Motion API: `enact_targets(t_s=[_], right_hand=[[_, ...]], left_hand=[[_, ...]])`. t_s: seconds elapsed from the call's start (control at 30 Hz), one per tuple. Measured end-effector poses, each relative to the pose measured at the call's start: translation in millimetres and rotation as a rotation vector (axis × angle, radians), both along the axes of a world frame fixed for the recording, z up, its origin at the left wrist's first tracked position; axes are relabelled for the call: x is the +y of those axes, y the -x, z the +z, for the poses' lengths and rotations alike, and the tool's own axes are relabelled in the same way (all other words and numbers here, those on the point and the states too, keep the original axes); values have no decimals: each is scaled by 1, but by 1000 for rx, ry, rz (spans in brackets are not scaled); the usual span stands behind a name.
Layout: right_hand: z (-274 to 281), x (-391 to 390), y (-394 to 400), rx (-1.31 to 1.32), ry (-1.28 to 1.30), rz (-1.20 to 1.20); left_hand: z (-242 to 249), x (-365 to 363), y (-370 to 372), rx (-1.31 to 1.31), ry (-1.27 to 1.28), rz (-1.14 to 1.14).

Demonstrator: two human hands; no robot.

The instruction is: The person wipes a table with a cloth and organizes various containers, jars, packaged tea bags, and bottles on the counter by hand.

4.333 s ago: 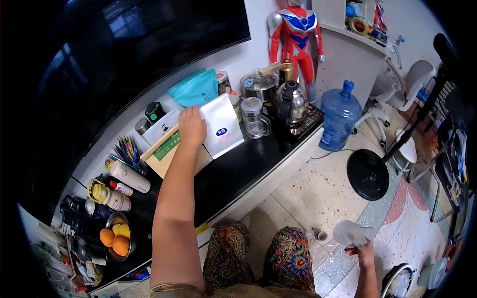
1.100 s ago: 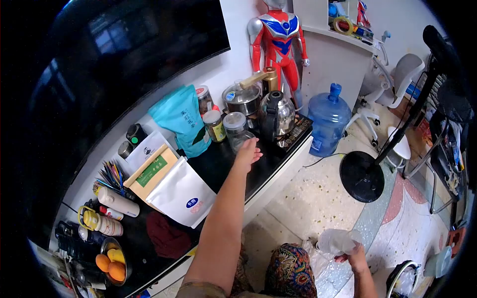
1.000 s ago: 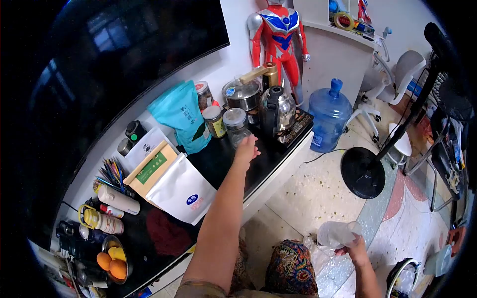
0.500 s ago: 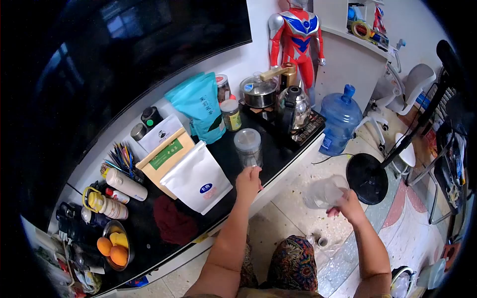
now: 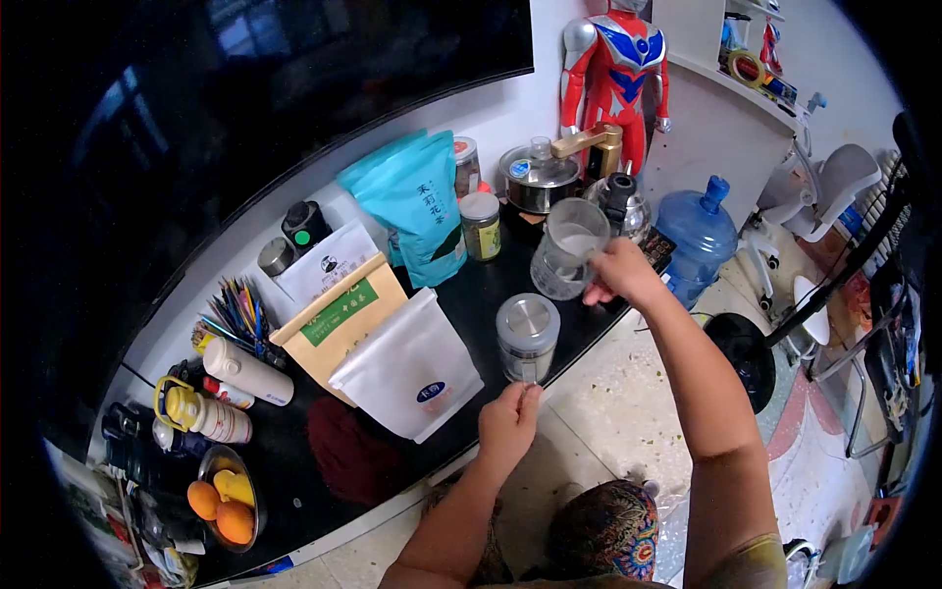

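Note:
At the counter's front edge, my left hand (image 5: 510, 429) is closed on the handle of a clear lidded mug (image 5: 529, 339) with a round metal-topped lid. To its upper right, my right hand (image 5: 624, 273) grips a clear glass mug (image 5: 563, 270) by its side. That mug is tilted and overlaps the front of the steel kettle (image 5: 628, 201) in this view. A white pouch (image 5: 407, 363) with a blue oval label lies left of the lidded mug. Behind the two mugs stands a jar (image 5: 481, 226) with a pale lid.
On the black counter are a teal pouch (image 5: 417, 211), a kraft bag (image 5: 339, 314), a dark red cloth (image 5: 348, 452), a bowl of fruit (image 5: 257, 481), bottles and a lidded pot (image 5: 540, 182). A blue water jug (image 5: 697, 236) and a black stand base (image 5: 741, 363) are on the floor at right.
My right hand has brought the glass mug from above the floor leftward and up to the counter. My left hand still holds the lidded mug; the view has shifted somewhat.

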State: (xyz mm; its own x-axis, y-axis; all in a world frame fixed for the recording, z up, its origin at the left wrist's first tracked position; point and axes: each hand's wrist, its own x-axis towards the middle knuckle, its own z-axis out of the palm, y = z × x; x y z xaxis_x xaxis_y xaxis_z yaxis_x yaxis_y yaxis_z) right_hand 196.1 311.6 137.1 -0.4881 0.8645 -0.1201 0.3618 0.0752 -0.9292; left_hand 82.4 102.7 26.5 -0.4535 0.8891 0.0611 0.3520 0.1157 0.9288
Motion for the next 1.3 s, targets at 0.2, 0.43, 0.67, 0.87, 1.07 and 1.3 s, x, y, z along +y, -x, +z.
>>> enact_targets(t_s=[0.2, 0.43, 0.67, 0.87, 1.07, 1.3], right_hand=[[-26, 40, 65, -14, 155, 60], [-60, 55, 122, -68, 201, 184], [-69, 55, 153, -66, 261, 286], [-87, 65, 164, -111, 264, 287], [-86, 64, 161, -69, 298, 272], [-80, 39, 110, 152, 460, 264]], left_hand=[[1, 0, 5, 176, -82, -37], [8, -3, 13, 174, -69, -89], [12, -5, 15, 198, -25, -120], [8, -4, 17, 187, -22, -133], [10, -4, 16, 163, -23, -140], [7, -3, 18, 251, -60, -134]])
